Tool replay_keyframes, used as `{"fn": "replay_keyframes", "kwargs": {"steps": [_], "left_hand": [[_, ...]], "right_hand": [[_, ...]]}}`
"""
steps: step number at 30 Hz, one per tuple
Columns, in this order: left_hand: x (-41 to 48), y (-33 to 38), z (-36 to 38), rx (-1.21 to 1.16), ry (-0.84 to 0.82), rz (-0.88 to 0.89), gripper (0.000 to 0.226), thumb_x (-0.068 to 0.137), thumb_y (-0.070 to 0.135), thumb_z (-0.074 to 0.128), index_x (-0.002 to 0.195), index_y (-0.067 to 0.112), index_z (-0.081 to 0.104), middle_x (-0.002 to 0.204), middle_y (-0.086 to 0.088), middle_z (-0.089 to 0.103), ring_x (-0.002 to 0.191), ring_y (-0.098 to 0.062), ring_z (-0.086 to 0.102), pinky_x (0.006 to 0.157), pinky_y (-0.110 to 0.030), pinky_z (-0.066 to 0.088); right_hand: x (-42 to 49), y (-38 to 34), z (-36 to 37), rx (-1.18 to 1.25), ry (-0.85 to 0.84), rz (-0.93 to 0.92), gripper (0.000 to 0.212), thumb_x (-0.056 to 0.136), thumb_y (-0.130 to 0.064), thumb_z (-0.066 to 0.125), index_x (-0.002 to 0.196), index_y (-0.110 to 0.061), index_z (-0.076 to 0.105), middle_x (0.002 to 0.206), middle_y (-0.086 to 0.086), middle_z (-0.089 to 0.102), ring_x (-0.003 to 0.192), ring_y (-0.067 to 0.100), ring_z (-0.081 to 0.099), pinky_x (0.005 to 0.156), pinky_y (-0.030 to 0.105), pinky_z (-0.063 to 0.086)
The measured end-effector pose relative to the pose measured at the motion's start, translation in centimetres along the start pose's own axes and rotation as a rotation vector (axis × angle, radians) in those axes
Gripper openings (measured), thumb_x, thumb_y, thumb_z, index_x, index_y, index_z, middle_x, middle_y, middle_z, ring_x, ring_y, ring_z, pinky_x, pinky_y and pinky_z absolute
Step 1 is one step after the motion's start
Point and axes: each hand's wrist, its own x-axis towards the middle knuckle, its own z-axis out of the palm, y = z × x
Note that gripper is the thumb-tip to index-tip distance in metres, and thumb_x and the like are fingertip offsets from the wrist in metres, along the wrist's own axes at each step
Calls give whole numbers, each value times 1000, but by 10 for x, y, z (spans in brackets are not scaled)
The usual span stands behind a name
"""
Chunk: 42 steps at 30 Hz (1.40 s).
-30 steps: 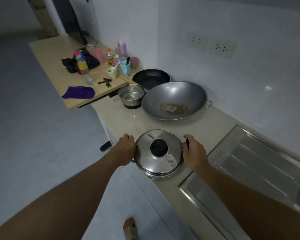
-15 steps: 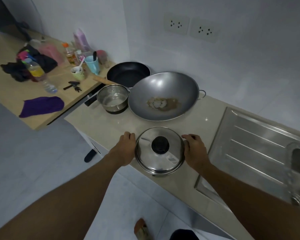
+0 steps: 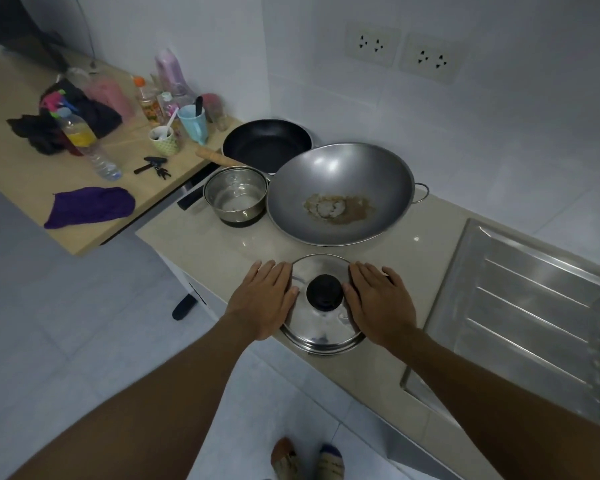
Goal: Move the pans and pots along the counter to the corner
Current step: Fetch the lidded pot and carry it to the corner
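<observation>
Hands (image 3: 264,299) (image 3: 381,303) flat, flanking lidded pot (image 3: 323,327) knob.

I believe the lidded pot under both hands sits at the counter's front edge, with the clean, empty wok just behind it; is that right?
Not quite: the wok is not clean. The head view shows a brownish residue patch in its bottom. The rest holds: the lidded pot sits at the front edge of the counter, with the left hand and right hand flat on it.

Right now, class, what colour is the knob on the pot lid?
Black, on a shiny silver lid; the knob shows in the head view.
</observation>
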Motion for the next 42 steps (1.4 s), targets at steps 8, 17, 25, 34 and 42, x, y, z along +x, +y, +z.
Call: {"fn": "replay_keyframes", "kwargs": {"steps": [8, 17, 25, 34, 42], "left_hand": [[3, -45, -1, 48, -6, -5, 64, 103, 45, 7, 156, 9, 15, 158, -6, 29, 145, -22, 25, 123, -40, 6], [32, -134, -14, 97, -16, 81, 64, 103, 46, 8, 156, 10, 14, 159, -8, 29, 147, -25, 22, 123, -41, 9], [60, -197, -30, 106, 35, 119, 59, 105, 41, 16, 156, 10, 18, 158, -6, 31, 148, -28, 18, 121, -42, 12], [94, -236, -31, 53, 41, 215, 59, 105, 39, 18, 155, 9, 17, 158, -7, 32, 151, -30, 10, 121, -48, 12], [103, -241, -27, 54, 58, 232, 59, 105, 39, 17, 155, 8, 20, 156, -7, 36, 150, -31, 13, 121, -48, 11]], "right_hand": [[26, -37, 4, 6, 59, -7, 47, 104, -37, 38, 128, -6, 63, 120, 7, 71, 110, 22, 65, 95, 39, 44], [76, -102, 21, -13, 56, 142, 52, 105, -42, 30, 132, -10, 61, 126, 6, 69, 118, 21, 62, 99, 38, 41], [126, -161, 28, -31, -26, 325, 59, 106, -47, 21, 149, -13, 43, 150, 2, 51, 145, 20, 38, 119, 41, 24], [155, -179, 35, -32, 16, 414, 59, 106, -47, 22, 147, -12, 48, 146, 4, 56, 140, 20, 46, 117, 45, 29], [162, -178, 34, -38, 3, 427, 64, 104, -50, 15, 147, -15, 47, 147, 1, 56, 139, 17, 47, 117, 44, 29]]}}
